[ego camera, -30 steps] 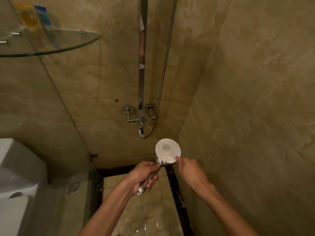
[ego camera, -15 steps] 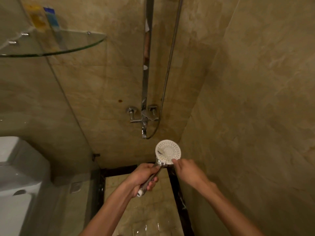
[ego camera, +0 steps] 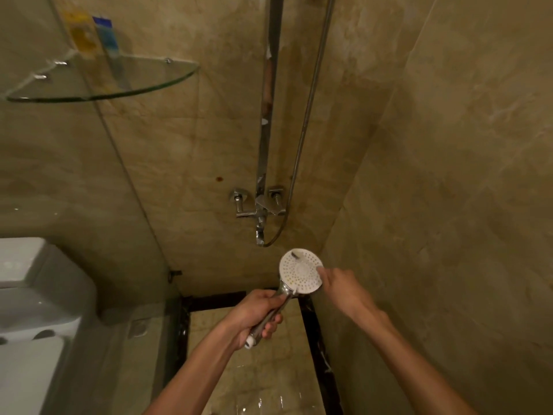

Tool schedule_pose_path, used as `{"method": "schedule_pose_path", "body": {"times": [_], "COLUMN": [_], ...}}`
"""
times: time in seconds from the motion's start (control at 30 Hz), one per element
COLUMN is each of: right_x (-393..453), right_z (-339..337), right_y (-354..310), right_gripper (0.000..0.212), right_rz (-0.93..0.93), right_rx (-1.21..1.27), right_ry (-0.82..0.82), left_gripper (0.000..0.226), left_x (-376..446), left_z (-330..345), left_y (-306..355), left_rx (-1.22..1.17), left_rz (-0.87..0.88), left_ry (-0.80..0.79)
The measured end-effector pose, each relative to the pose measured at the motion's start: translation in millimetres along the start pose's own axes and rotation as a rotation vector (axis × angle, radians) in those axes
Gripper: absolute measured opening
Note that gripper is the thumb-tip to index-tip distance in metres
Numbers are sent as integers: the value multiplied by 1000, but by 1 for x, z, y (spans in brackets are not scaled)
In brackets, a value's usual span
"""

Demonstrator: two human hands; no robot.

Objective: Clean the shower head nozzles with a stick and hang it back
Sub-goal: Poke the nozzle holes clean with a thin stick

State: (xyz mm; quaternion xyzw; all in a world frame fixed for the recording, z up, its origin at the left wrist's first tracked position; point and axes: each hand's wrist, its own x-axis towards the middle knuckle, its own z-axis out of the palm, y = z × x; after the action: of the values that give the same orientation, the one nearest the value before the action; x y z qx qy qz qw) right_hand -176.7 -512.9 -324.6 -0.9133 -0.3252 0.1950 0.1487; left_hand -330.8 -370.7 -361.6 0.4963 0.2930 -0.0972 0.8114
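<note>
Chrome handle of the shower head [ego camera: 300, 272] sits in the left hand [ego camera: 256, 311], fingers curled round it, white nozzle face turned up. Right hand [ego camera: 341, 287] has fingertips pinched at the face's right edge; the stick is too small to make out. Behind hang the hose [ego camera: 309, 94], riser rail [ego camera: 267, 100] and mixer tap [ego camera: 259, 206]. Glass shelf [ego camera: 125, 82] upper left, toilet cistern [ego camera: 33, 283] lower left.

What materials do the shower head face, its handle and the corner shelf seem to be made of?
Shower head face: probably matte white plastic, dotted with small nozzle holes.
Handle, gripped by the left hand: shiny chrome finish with bright reflections; metal or plated plastic, I cannot tell.
Corner shelf: clear glass, see-through with a greenish edge.
</note>
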Motion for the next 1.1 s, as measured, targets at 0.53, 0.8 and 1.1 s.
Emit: {"method": "schedule_pose_path", "body": {"times": [0.53, 0.8, 1.1], "right_x": [4, -13, -23], "right_z": [0, 2, 12], "right_y": [-12, -5, 4], "right_gripper": [51, 48, 54], "right_rz": [-26, -74, -110], "right_rx": [15, -191, -60], "right_ry": [-2, 12, -97], "left_gripper": [12, 11, 13], "left_x": [7, 9, 9], "left_z": [-4, -11, -15], "left_y": [4, 0, 2], "left_rx": [-34, -26, -12], "left_rz": [5, -1, -7], "left_ry": [6, 28, 34]}}
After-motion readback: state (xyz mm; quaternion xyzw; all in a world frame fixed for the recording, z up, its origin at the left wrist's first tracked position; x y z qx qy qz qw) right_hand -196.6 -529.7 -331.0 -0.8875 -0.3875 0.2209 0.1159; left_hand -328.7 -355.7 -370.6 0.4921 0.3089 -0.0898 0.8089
